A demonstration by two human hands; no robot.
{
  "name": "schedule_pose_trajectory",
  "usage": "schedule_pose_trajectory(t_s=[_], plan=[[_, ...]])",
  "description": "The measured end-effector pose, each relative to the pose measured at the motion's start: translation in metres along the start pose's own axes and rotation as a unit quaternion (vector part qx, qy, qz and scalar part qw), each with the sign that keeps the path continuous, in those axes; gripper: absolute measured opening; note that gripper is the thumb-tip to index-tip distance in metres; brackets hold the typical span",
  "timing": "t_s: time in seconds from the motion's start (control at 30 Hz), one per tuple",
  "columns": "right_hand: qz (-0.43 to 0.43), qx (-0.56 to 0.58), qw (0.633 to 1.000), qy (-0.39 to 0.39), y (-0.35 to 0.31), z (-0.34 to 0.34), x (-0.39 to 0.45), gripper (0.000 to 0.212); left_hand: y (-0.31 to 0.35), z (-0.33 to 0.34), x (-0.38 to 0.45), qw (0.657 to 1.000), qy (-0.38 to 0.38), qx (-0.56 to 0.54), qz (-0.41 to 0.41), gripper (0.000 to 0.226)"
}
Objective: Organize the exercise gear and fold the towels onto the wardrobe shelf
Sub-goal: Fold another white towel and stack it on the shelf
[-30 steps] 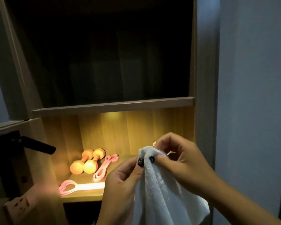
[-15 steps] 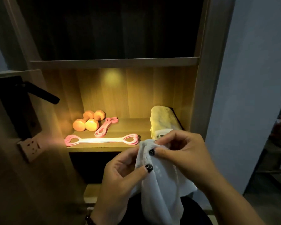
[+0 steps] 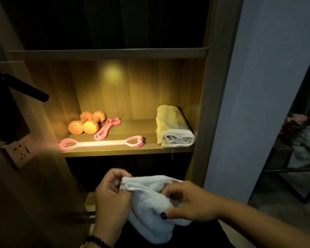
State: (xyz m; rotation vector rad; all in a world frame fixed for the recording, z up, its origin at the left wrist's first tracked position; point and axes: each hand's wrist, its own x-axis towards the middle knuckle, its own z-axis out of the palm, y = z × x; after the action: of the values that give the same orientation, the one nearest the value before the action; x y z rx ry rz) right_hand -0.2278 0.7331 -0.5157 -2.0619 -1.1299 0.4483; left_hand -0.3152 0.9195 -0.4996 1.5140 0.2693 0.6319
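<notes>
A white towel [image 3: 150, 208] hangs bunched between both hands, below the lit wardrobe shelf [image 3: 129, 151]. My left hand [image 3: 111, 196] pinches its upper left edge. My right hand [image 3: 190, 203] grips its right side, thumb across the cloth. On the shelf a folded cream towel [image 3: 174, 129] lies at the right. Two orange dumbbells [image 3: 87, 123] sit at the back left, with a pink resistance band [image 3: 106, 128] beside them. A pink pull band with heart-shaped handles [image 3: 100, 143] lies along the front edge.
A door with a black lever handle [image 3: 28, 90] and a wall socket [image 3: 19, 151] stand at the left. The wardrobe's side panel [image 3: 204, 104] and a pale wall [image 3: 258, 86] lie to the right. A dark rack holding cloth [image 3: 304, 140] stands at far right.
The view has tilted down, so the shelf sits higher in frame. Both hands dropped lower with the towel and pulled apart along its top edge.
</notes>
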Motion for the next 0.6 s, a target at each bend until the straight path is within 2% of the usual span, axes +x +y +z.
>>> schedule_pose_trajectory(t_s=[0.1,0.23,0.33,0.43,0.53,0.6], plan=[[0.041,-0.143,0.989,-0.018,0.029,0.003,0.004,0.031,0.006,0.006,0.011,1.000,-0.026,0.006,0.008,0.037],[0.086,-0.146,0.984,-0.048,0.060,-0.003,0.014,0.038,0.017,0.016,0.034,0.996,-0.079,0.038,0.024,0.036],[0.113,-0.214,0.967,-0.080,0.078,-0.013,0.019,0.039,0.023,0.022,0.064,0.993,-0.093,0.068,0.027,0.037],[0.135,-0.317,0.934,-0.091,0.082,-0.045,0.030,0.040,0.024,0.028,0.102,0.995,-0.043,0.091,0.020,0.038],[0.160,-0.395,0.902,-0.061,0.069,-0.095,0.041,0.050,0.023,0.032,0.147,0.996,0.054,0.072,-0.024,0.037],[0.157,-0.414,0.896,-0.040,0.054,-0.122,0.046,0.050,0.028,0.037,0.176,0.994,0.083,0.039,-0.052,0.039]])
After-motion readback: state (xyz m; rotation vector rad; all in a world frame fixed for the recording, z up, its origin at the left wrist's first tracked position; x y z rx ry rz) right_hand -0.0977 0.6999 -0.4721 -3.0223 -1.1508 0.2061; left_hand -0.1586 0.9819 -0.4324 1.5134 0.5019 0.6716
